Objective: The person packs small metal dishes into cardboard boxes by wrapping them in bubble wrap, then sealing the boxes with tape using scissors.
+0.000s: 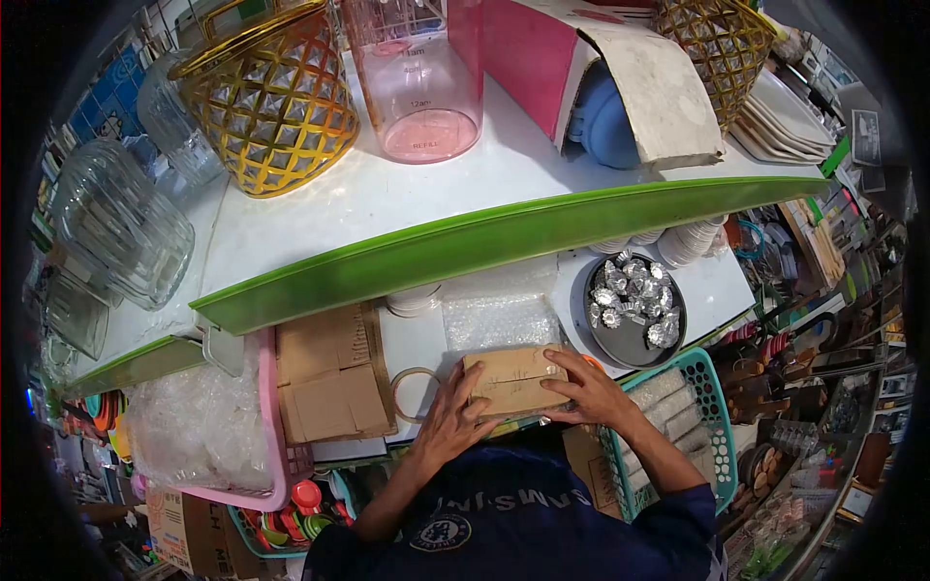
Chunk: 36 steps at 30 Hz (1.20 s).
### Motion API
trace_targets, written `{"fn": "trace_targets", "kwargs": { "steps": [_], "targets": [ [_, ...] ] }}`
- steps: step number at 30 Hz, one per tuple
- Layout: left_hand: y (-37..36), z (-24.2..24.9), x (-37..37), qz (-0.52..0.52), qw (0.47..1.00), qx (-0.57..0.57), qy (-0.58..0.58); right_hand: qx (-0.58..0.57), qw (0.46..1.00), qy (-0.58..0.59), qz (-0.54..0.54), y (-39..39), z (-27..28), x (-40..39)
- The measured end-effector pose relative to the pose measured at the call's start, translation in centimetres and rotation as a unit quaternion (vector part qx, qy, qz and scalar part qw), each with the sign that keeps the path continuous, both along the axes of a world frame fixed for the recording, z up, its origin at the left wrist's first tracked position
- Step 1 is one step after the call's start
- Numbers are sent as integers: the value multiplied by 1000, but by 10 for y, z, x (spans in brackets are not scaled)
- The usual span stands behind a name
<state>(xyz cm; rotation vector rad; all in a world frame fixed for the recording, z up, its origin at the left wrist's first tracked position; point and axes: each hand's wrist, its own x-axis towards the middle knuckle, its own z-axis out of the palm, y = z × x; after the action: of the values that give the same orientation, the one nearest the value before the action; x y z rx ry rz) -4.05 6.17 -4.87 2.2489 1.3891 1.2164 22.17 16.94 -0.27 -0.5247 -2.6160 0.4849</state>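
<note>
A small brown cardboard box (515,370) lies between my two hands at the front edge of the white lower shelf. My left hand (452,407) presses on its left side, fingers along the edge. On the opposite side, my right hand (589,390) grips the box, with fingers over its top right corner. Just behind the box is a sheet of bubble wrap (500,321). A roll of tan tape (415,395) rests beside my left hand. The underside of the box and parts of both thumbs are hidden.
A round dark pan (635,341) of small silver fluted moulds stands at the right. Flattened cardboard (337,387) and a pink basket (273,426) are at the left. A teal basket (719,426) sits by my right arm. The green-edged upper shelf (484,232) overhangs the work area.
</note>
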Motion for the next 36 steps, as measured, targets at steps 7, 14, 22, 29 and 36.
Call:
{"fn": "trace_targets", "kwargs": {
  "steps": [7,14,22,29,36],
  "targets": [
    [-21,19,-1,29,995,-38,93,-1,999,14,34,-7,4,-1],
    [-45,31,4,42,994,-41,89,-43,997,-7,58,-17,15,0],
    [-43,44,2,41,995,-83,46,-127,991,-13,48,-16,30,-4],
    [-36,55,-1,49,986,-145,65,-146,988,-34,24,-14,41,-7],
    [-35,53,-2,44,988,-142,49,-88,981,3,-176,-5,26,1]
  ]
}}
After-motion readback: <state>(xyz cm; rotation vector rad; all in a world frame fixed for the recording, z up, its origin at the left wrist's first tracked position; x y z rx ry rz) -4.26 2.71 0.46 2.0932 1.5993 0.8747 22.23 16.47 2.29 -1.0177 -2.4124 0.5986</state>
